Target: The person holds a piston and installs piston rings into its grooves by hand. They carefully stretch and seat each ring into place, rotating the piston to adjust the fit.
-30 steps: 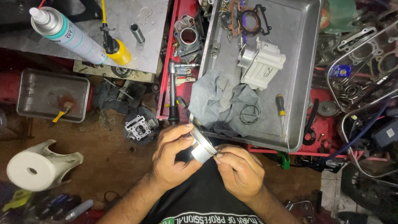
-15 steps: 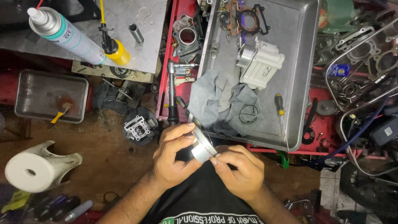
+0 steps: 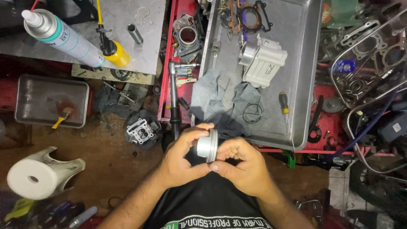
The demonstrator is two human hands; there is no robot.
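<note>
A silver metal piston (image 3: pixel 207 146) is held in front of my chest, turned on its side with its grooved crown edge facing right. My left hand (image 3: pixel 182 159) wraps around its left side, thumb and fingers curled over it. My right hand (image 3: pixel 241 165) presses against its right edge, fingertips on the ring grooves. Just beyond my hands lies a crumpled grey rag (image 3: pixel 224 104) with thin black rings (image 3: pixel 253 113) on it, inside a large metal tray (image 3: pixel 307 76).
The tray also holds a white engine cylinder (image 3: pixel 263 61), a gasket (image 3: pixel 250 17) and a screwdriver (image 3: pixel 285 106). A ratchet wrench (image 3: pixel 174 97) lies to its left. A cylinder head (image 3: pixel 142 131), small steel pan (image 3: pixel 46 101), sealant tube (image 3: pixel 63 38) and white roll (image 3: pixel 34 178) sit left.
The piston has been rotated in my hands from tilted to lying sideways, and my right fingers have shifted onto its ring edge. The view moved slightly.
</note>
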